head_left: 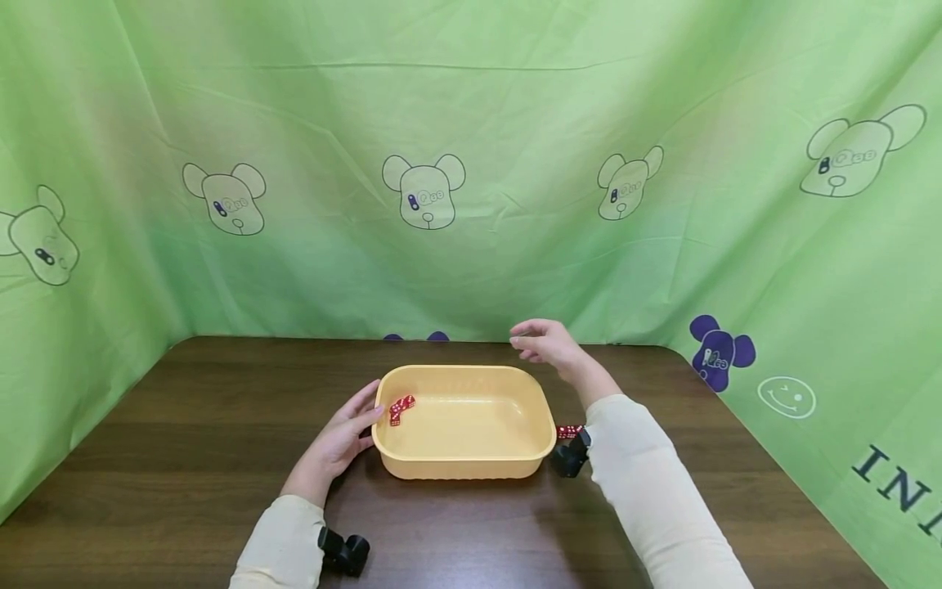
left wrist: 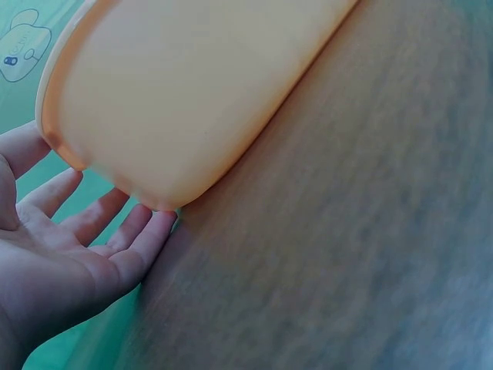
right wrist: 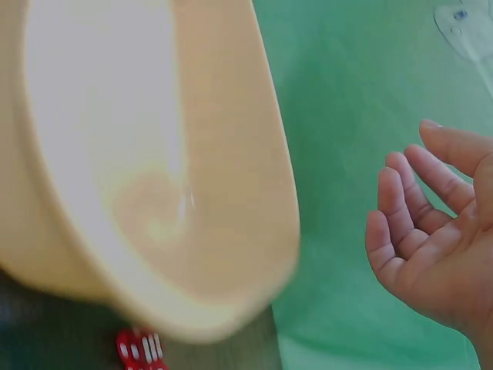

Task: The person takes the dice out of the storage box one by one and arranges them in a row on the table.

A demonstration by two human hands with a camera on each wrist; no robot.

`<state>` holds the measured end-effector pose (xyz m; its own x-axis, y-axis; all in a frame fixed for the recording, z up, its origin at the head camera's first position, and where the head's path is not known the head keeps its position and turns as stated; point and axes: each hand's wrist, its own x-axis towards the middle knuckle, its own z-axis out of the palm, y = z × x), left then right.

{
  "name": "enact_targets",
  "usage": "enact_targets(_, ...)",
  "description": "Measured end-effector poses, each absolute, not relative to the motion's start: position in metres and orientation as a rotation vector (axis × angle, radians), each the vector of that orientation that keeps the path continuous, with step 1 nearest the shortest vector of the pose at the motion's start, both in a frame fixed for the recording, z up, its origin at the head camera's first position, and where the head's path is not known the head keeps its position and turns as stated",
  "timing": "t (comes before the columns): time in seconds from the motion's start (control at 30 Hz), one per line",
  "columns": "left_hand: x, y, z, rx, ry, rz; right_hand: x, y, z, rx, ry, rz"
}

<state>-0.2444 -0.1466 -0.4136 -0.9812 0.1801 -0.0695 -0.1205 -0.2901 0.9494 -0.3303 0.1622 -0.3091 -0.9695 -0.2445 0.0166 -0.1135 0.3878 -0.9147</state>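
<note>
A pale yellow plastic tub [head_left: 471, 468] stands on the table with several red dice [head_left: 397, 409] at the left end of its floor. My left hand [head_left: 342, 438] holds the tub's left end, thumb over the rim and fingers spread against the outer wall; the left wrist view shows those fingers [left wrist: 146, 239] at the wall. Beyond the tub's back right corner, my right hand [head_left: 548, 348] is raised with loosely bent fingers and an empty palm [right wrist: 443, 262]. More red dice [head_left: 569, 431] lie on the table right of the tub, partly hidden by the right wrist's camera.
Dark brown wooden table [head_left: 184, 458] extends around the tub. A green cloth [head_left: 515, 245] printed with bear heads hangs behind it and along both sides. Black wrist cameras sit below the left hand [head_left: 346, 553] and beside the tub's right end.
</note>
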Motion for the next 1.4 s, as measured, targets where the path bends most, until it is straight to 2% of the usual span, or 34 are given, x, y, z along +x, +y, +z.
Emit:
enact_targets(0.37,-0.244,-0.147,-0.413,0.083,1.745,2.382,-0.325,0.113,-0.31,-0.382,2.421,-1.656)
enact_targets(0.8,-0.244,-0.147,-0.412,0.065,1.751,2.385,-0.321,0.062,-0.332,-0.442,2.327,-1.599)
enact_targets(1.4,-0.246,-0.146,-0.413,0.063,1.753,2.373,-0.317,0.027,-0.364,-0.423,2.327,-1.43)
